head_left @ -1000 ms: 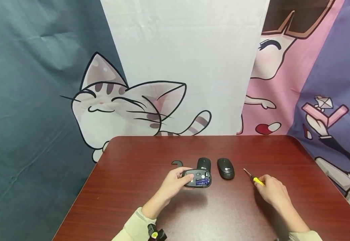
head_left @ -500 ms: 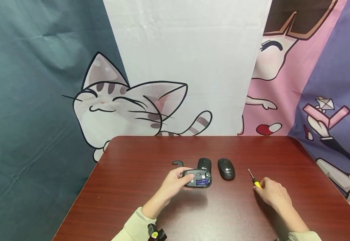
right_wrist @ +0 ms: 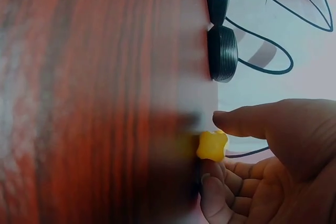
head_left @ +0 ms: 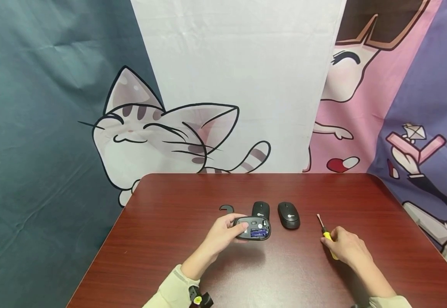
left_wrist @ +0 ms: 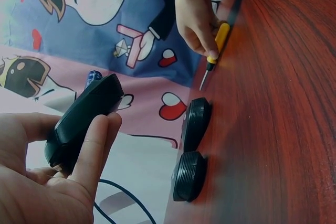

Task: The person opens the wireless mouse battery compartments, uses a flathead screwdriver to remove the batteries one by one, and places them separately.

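In the head view my left hand (head_left: 221, 233) holds a black computer mouse (head_left: 245, 231) above the table, thumb across its upturned underside. Its battery bay stands uncovered, with blue batteries (head_left: 259, 232) in it; a blue battery end (left_wrist: 94, 75) shows past the mouse in the left wrist view. My right hand (head_left: 348, 246) holds a screwdriver (head_left: 327, 234) by its yellow handle, low at the tabletop, the metal shaft pointing away from me. In the right wrist view the handle's end (right_wrist: 212, 146) shows between thumb and fingers.
Two more black mice, one (head_left: 261, 208) behind the held mouse and one (head_left: 288, 215) to its right, lie on the red-brown wooden table (head_left: 161, 239). A dark curved piece (head_left: 228, 208) lies left of them. A printed cloth backdrop (head_left: 238, 64) hangs behind the table.
The screwdriver has turned in my right hand and its tip has shifted right; more of its yellow handle shows below the thumb. My left hand and the mouse have stayed in place.
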Action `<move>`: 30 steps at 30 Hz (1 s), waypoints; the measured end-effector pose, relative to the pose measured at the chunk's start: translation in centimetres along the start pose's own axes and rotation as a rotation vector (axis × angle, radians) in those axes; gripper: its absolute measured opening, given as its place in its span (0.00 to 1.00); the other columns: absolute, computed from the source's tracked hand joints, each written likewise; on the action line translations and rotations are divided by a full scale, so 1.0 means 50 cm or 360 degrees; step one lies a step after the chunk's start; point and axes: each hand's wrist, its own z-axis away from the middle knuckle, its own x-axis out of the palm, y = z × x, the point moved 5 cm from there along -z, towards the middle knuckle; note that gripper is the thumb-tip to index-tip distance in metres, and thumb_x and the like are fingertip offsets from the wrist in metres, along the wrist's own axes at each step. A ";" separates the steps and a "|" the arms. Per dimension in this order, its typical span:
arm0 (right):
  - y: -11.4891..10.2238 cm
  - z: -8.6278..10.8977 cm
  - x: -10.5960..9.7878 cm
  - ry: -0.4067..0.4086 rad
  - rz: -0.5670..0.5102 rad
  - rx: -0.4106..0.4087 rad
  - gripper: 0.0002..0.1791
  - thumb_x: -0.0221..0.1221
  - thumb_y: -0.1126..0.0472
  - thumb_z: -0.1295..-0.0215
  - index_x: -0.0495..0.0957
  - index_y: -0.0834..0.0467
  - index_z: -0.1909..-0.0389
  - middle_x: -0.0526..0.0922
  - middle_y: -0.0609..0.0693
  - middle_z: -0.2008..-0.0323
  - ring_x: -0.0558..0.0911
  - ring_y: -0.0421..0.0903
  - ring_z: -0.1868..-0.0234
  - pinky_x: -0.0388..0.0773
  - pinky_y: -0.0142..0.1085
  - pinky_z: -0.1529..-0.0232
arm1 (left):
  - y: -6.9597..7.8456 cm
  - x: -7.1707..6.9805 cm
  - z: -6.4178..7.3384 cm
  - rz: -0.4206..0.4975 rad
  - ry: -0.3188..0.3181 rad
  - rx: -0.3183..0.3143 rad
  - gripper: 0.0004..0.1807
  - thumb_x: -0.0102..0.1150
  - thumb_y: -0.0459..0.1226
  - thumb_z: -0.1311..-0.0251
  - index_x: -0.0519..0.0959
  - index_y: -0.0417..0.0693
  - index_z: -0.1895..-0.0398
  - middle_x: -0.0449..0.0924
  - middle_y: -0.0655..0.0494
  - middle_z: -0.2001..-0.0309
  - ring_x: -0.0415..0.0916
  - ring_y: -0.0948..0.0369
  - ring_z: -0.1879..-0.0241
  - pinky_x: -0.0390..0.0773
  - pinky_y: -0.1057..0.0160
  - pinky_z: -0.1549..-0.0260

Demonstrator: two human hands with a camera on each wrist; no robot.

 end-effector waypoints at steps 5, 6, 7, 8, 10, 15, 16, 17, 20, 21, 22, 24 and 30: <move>-0.006 0.001 -0.005 0.0016 0.0031 -0.0025 0.23 0.63 0.46 0.35 0.77 0.64 0.59 0.80 0.53 0.72 0.79 0.52 0.69 0.75 0.47 0.71 | 0.001 0.000 -0.001 0.0009 -0.0003 0.0005 0.21 0.61 0.35 0.32 0.75 0.28 0.41 0.84 0.38 0.53 0.86 0.57 0.61 0.83 0.36 0.52; -0.009 0.001 -0.007 0.0031 0.0038 -0.0035 0.24 0.63 0.46 0.35 0.78 0.65 0.58 0.81 0.55 0.70 0.79 0.54 0.67 0.77 0.50 0.69 | 0.001 0.000 -0.001 0.0013 -0.0004 0.0006 0.21 0.61 0.34 0.32 0.74 0.28 0.41 0.84 0.38 0.53 0.86 0.57 0.61 0.83 0.36 0.52; -0.012 0.003 -0.008 0.0050 0.0042 -0.0045 0.24 0.63 0.46 0.35 0.78 0.67 0.57 0.81 0.58 0.68 0.80 0.56 0.65 0.78 0.53 0.66 | 0.001 0.000 -0.001 0.0016 -0.0004 0.0006 0.21 0.60 0.34 0.32 0.74 0.28 0.41 0.84 0.39 0.52 0.86 0.57 0.61 0.83 0.36 0.52; -0.016 0.006 -0.010 0.0075 0.0043 -0.0055 0.26 0.63 0.47 0.35 0.77 0.68 0.55 0.81 0.61 0.65 0.81 0.60 0.63 0.78 0.56 0.63 | 0.001 0.000 -0.001 0.0017 -0.0004 0.0006 0.21 0.60 0.34 0.32 0.74 0.28 0.41 0.84 0.39 0.52 0.86 0.58 0.61 0.83 0.36 0.52; -0.025 0.012 -0.015 0.0149 0.0038 -0.0085 0.27 0.63 0.48 0.34 0.76 0.70 0.51 0.80 0.65 0.60 0.80 0.65 0.57 0.78 0.61 0.58 | 0.001 0.000 -0.001 0.0020 -0.0005 0.0006 0.21 0.60 0.34 0.32 0.74 0.28 0.41 0.84 0.39 0.52 0.86 0.58 0.61 0.83 0.36 0.52; -0.057 0.033 -0.027 0.0344 -0.0035 -0.0215 0.26 0.63 0.52 0.33 0.76 0.70 0.46 0.79 0.64 0.58 0.81 0.63 0.58 0.78 0.60 0.59 | 0.003 0.000 -0.001 0.0014 -0.0004 0.0010 0.22 0.61 0.35 0.31 0.74 0.29 0.41 0.84 0.39 0.52 0.86 0.58 0.61 0.83 0.36 0.52; -0.064 0.036 -0.031 0.0370 -0.0049 -0.0244 0.25 0.64 0.53 0.34 0.76 0.69 0.47 0.79 0.63 0.59 0.81 0.60 0.59 0.78 0.59 0.60 | 0.003 0.000 -0.001 0.0015 -0.0004 0.0010 0.22 0.61 0.35 0.31 0.74 0.29 0.41 0.84 0.39 0.52 0.86 0.58 0.61 0.83 0.36 0.52; -0.071 0.040 -0.034 0.0390 -0.0066 -0.0269 0.24 0.64 0.53 0.33 0.77 0.69 0.47 0.80 0.62 0.59 0.81 0.58 0.60 0.79 0.58 0.61 | 0.004 0.000 0.000 0.0015 -0.0002 0.0012 0.22 0.61 0.35 0.31 0.74 0.29 0.41 0.84 0.39 0.52 0.86 0.58 0.61 0.83 0.37 0.52; -0.094 0.051 -0.042 0.0431 -0.0107 -0.0323 0.22 0.65 0.55 0.34 0.78 0.66 0.47 0.80 0.59 0.58 0.80 0.54 0.61 0.79 0.56 0.62 | 0.006 0.000 0.001 0.0017 0.0010 0.0018 0.21 0.61 0.35 0.32 0.74 0.29 0.41 0.84 0.39 0.52 0.86 0.58 0.62 0.84 0.37 0.53; -0.102 0.055 -0.044 0.0450 -0.0115 -0.0342 0.21 0.65 0.55 0.34 0.79 0.65 0.47 0.81 0.59 0.58 0.80 0.53 0.61 0.79 0.55 0.62 | 0.006 -0.001 0.001 0.0018 0.0014 0.0019 0.21 0.61 0.34 0.32 0.74 0.29 0.41 0.84 0.39 0.52 0.86 0.58 0.62 0.84 0.38 0.53; -0.109 0.059 -0.047 0.0464 -0.0125 -0.0354 0.21 0.65 0.55 0.35 0.79 0.65 0.47 0.81 0.58 0.57 0.80 0.53 0.60 0.79 0.55 0.61 | 0.006 -0.001 0.001 0.0016 0.0016 0.0020 0.21 0.61 0.35 0.32 0.74 0.29 0.41 0.84 0.40 0.52 0.86 0.58 0.62 0.84 0.39 0.53; -0.122 0.066 -0.050 0.0483 -0.0149 -0.0381 0.20 0.66 0.56 0.35 0.80 0.63 0.47 0.81 0.57 0.56 0.81 0.54 0.59 0.80 0.55 0.59 | 0.006 -0.001 0.001 0.0019 0.0018 0.0026 0.21 0.61 0.35 0.32 0.73 0.28 0.41 0.84 0.39 0.53 0.86 0.58 0.62 0.85 0.40 0.53; -0.161 0.086 -0.058 0.0585 -0.0256 -0.0522 0.17 0.70 0.59 0.39 0.82 0.57 0.50 0.82 0.53 0.54 0.84 0.50 0.59 0.84 0.50 0.57 | 0.005 -0.002 -0.001 0.0040 0.0008 0.0037 0.21 0.61 0.35 0.32 0.74 0.29 0.41 0.84 0.41 0.54 0.86 0.58 0.61 0.84 0.38 0.52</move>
